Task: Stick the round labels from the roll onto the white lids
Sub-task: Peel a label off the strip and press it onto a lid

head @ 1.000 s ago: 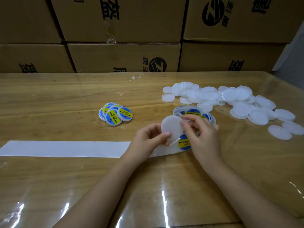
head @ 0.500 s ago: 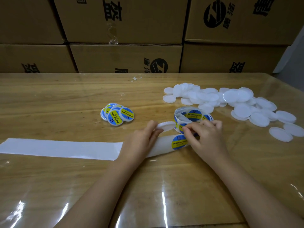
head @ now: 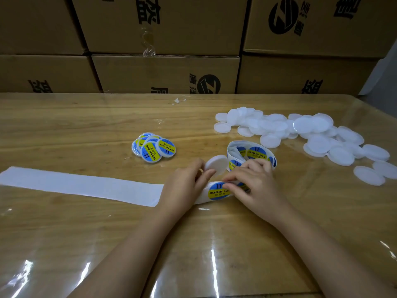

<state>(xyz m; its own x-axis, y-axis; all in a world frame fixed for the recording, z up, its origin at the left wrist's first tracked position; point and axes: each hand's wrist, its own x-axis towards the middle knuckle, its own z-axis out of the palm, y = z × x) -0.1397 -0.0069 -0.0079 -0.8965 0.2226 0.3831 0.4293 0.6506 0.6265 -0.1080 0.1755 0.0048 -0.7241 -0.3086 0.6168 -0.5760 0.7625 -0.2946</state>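
— How far along?
— A few labelled lids (head: 153,149) are piled on the desk (head: 64,130). The blank lids (head: 300,134) heaped beyond the roll (head: 251,153) all remain.
— The grips?
— The left grip (head: 184,186) pinches a lid (head: 217,165) beside the roll. The right grip (head: 255,186) picks at a label (head: 218,191) on the strip (head: 81,186). A second ago both held that lid raised.
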